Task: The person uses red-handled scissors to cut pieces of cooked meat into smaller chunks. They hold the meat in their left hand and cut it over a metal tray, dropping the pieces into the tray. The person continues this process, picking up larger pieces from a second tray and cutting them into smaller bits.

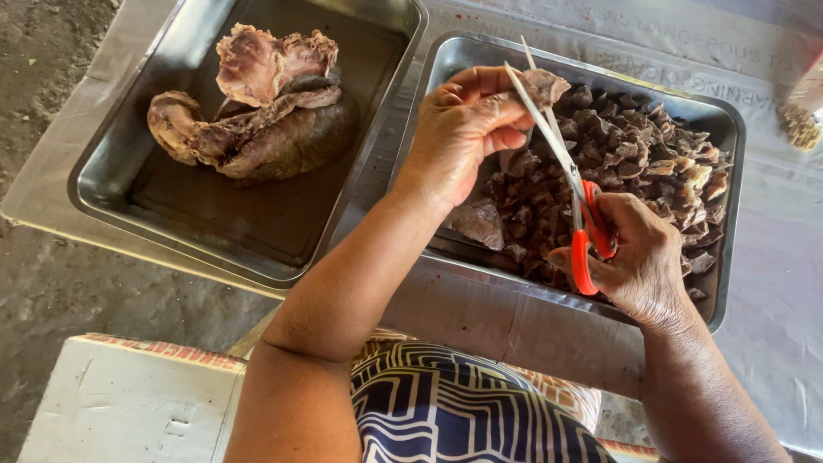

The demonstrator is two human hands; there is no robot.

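My left hand (463,129) pinches a small brown piece of cooked meat (544,84) and holds it up over the right steel tray (724,129). My right hand (639,257) grips red-handled scissors (561,150); their blades are slightly apart at the meat piece. Several cut brown meat chunks (626,159) fill that tray beneath both hands. A larger flat slice (478,223) lies at the tray's near left.
A second steel tray (111,171) at the left holds large uncut pieces of cooked offal (257,116). Both trays rest on a table covered with white printed sheeting (771,283). A white box (129,403) stands near my left elbow. Bare ground lies to the left.
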